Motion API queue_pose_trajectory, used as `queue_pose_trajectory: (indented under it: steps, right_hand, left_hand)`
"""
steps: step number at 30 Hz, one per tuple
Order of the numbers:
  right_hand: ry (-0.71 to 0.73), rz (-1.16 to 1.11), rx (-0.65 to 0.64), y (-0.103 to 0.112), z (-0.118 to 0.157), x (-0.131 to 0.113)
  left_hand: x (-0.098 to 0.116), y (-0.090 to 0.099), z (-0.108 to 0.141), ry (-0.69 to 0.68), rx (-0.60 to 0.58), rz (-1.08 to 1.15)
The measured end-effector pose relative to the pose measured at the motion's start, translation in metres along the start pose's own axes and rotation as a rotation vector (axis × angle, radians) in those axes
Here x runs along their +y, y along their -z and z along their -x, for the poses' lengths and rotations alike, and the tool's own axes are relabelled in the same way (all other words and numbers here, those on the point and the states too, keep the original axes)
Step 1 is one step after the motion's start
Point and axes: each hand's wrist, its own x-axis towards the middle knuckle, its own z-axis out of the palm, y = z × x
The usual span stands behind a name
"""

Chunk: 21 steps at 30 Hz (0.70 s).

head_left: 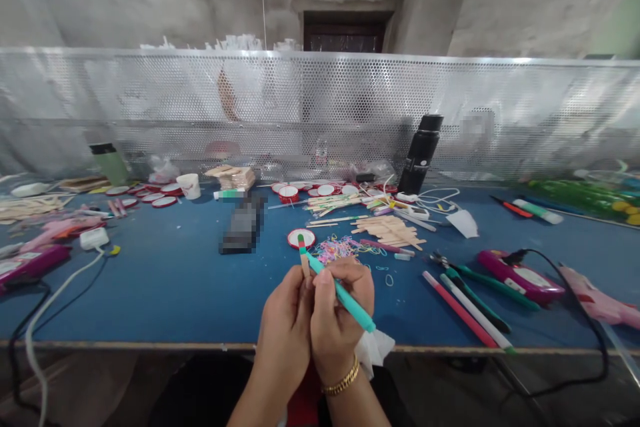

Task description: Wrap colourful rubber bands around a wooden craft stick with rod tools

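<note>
My left hand (287,310) pinches a wooden craft stick (305,263) upright near the table's front edge. Its upper end carries green and red colour. In my right hand (343,307) is a turquoise marker (353,303), its tip against or very near the stick just below the coloured bands. Both hands are close together, fingers closed. Behind the stick lies a round white lid with a red rim (295,238). A pile of small coloured rubber bands (337,249) spreads just beyond my right hand.
Plain craft sticks (387,231) lie behind the bands. To the right are pliers (470,287), a pink marker (460,307) and a purple device (520,277) with a black cable. A blurred dark object (243,223) is at left; a black bottle (421,155) stands by the perforated screen (200,93).
</note>
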Motion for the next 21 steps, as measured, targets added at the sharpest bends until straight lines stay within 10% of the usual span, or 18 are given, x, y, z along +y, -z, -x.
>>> queue_pose_trajectory:
  steps: [21]
  right_hand:
    - [0.038, -0.01, 0.036, -0.001, -0.0006, 0.0001]
  left_hand:
    - [0.0013, -0.0008, 0.0006, -0.002, 0.013, -0.006]
